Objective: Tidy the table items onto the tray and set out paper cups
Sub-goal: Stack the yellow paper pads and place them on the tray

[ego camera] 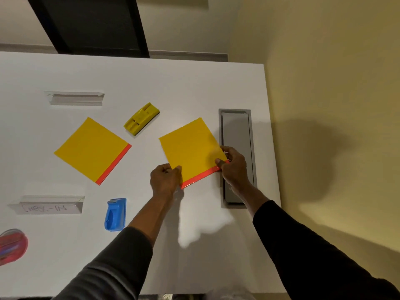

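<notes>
A yellow pad with an orange strip along its near edge (190, 148) lies tilted on the white table (194, 83). My left hand (165, 180) pinches its near left corner. My right hand (232, 167) grips its near right corner, thumb on top. A second, matching yellow pad (92, 149) lies flat to the left. A yellow whiteboard eraser (141, 119) sits between the two pads, farther back. A blue eraser-like holder (115, 214) rests near my left forearm. No tray or paper cups are in view.
A grey recessed cable slot (237, 135) runs along the table's right side, partly under my right hand. Two clear acrylic sign holders (74, 98) (48, 205) lie at the left, the nearer one with handwriting. A red plastic item (12, 245) sits at the left edge.
</notes>
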